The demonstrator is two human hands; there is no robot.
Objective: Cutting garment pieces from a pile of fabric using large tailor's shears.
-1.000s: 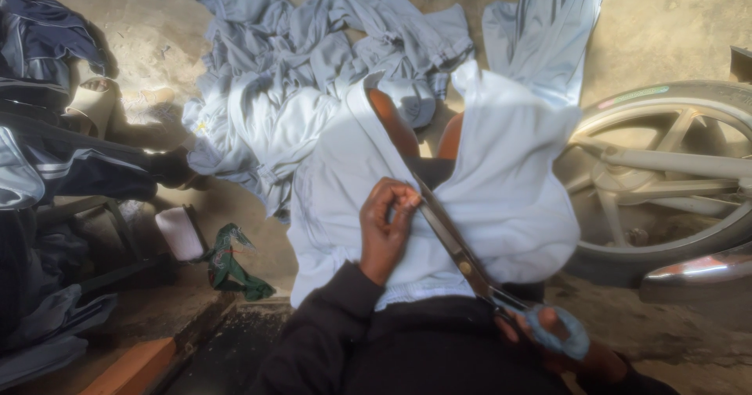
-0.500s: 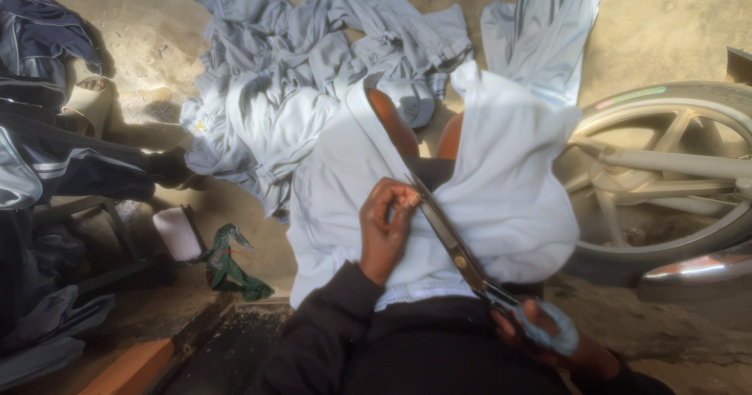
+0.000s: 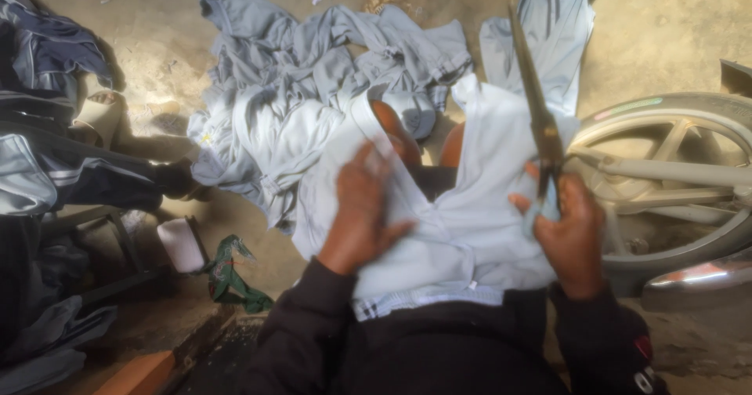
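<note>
Your left hand (image 3: 364, 211) lies flat, fingers spread, on the white garment (image 3: 470, 230) in your lap, frame centre. Your right hand (image 3: 568, 226) at 3 o'clock grips the scissors (image 3: 536, 109), blades closed, pointing to 12. Grey clothes pile (image 3: 313, 89) on floor at 11.

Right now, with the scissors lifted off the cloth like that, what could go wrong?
1. The right hand holds the scissors blades up, tips near the knees; a slip could nick skin.
2. The left hand is blurred while flattening the white garment; if the scissors come down quickly, its fingers may be in the way.
3. The wheel sits close beside the right hand and could catch it.
</note>
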